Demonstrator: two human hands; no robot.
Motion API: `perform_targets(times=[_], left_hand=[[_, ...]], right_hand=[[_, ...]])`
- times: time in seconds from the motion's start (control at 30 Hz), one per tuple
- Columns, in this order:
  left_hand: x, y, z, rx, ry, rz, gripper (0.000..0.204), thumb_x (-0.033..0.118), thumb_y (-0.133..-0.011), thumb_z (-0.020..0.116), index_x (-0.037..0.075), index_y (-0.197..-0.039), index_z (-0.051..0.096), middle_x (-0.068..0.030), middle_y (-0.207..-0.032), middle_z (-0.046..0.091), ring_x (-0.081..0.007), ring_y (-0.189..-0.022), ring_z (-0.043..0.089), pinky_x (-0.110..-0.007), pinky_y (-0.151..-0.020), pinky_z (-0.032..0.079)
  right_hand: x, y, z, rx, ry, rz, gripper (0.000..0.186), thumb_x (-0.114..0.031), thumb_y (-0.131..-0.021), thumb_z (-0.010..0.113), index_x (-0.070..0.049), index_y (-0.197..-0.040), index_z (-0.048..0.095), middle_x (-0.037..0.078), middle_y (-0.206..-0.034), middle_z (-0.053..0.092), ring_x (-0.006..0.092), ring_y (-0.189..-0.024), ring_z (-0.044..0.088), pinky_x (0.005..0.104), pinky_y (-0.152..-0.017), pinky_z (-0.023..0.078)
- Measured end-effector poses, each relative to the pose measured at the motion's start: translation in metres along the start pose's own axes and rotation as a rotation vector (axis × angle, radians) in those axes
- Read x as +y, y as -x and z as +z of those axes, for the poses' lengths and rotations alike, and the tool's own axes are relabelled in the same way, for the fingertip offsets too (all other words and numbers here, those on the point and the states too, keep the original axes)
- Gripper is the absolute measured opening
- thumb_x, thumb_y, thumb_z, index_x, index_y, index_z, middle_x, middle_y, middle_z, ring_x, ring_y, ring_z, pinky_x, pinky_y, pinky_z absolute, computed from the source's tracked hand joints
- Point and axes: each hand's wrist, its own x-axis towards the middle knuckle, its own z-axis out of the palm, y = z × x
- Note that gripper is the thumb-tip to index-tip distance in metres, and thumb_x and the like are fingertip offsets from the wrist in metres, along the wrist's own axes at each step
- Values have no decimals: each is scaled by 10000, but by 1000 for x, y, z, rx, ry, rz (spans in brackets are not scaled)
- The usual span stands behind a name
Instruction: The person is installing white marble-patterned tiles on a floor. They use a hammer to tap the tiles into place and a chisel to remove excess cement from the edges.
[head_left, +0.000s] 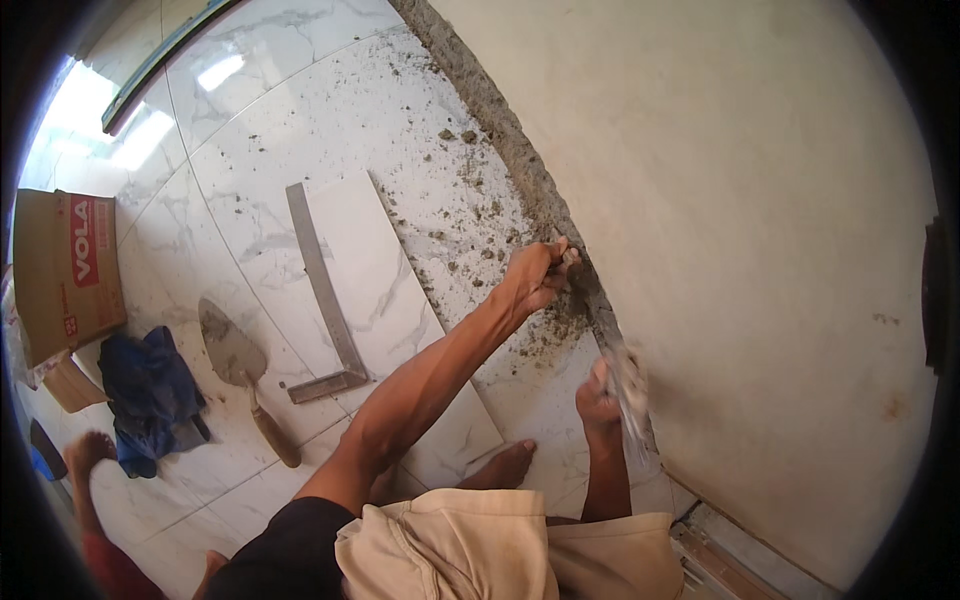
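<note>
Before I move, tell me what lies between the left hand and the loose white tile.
In the head view, scattered grey crumbs lie on the white floor between the left hand and the loose white tile.

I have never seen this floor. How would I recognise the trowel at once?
At the picture's left stands a brown box on the floor. Right of it, between the blue cloth and the metal square, lies the trowel. Its leaf-shaped blade and rounded handle set it apart from the crumpled cloth and L-shaped square.
</note>
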Motion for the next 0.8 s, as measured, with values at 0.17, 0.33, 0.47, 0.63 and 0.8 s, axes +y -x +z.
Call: perform_targets(times=[0.17,0.33,0.47,0.63,0.8], left_hand=[[-5,-15,-13,42,90,15,91,99,-999,485,23,-982,531,-72,-885,582,-127,-640,547,-223,-415,336],[0,-3,0,-8,62,-12,81,81,-995,479,10,-1020,510,-76,-880,579,-130,-656,557,-219,-429,332],[-3,-12,-16,-106,34,4,79,80,-995,473,11,-1024,498,-74,-876,586,-119,-655,565,-217,-414,295],[2,-7,-4,-20,47,-15,102,132,-999,501,33,-984,521,-55,-858,587,-124,-654,552,-221,-453,328],[0,-14,-9,-23,61,30,121,143,-994,521,30,-957,542,-62,-847,596,-123,-657,552,-222,-460,349]], right_hand=[[-8,-23,15,-151,-9,230,284,-255,-930,613,23,-871,604,216,-683,609,402,-640,654,422,-516,507],[-16,-13,-3,86,-65,-44,228,-193,-898,664,17,-842,595,203,-692,610,381,-604,648,414,-505,501],[-10,-26,13,-165,3,248,334,-268,-935,625,54,-856,591,245,-670,626,417,-590,648,430,-487,494],[-15,-17,6,134,-116,33,353,-289,-936,623,57,-876,588,251,-668,626,430,-596,646,434,-497,507],[-1,-22,15,-266,39,315,344,-277,-943,614,62,-914,570,280,-656,616,467,-647,648,454,-500,506]])
